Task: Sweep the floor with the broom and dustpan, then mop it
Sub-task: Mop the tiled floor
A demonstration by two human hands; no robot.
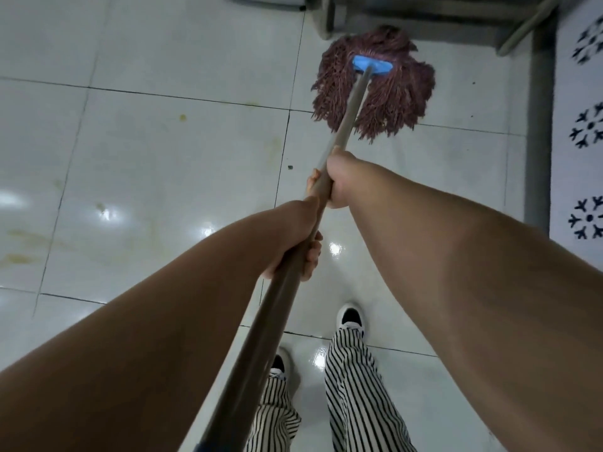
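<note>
A: Down near, striped trousers (355,386) and white shoes (350,316) stand on glossy, wet-looking floor tiles (169,177). Slip risk right there if a foot shifts.

B: Agreed. Left hand (300,239) is wrapped round the mop handle (277,308), right hand (336,181) clenched round it further along. Both grips look firm.

A: Yellowish stains (182,117) sit out to the left, plus a dark speck (290,167) just left of the handle. The mop could miss those on this line.

B: And far ahead, the maroon mop head (375,89) lies flat on the tiles, right up against the grey furniture frame (541,125).

A: Push harder and the strands could snag that leg, or drag onto the patterned rug (580,132) at far right and wet it.
</note>
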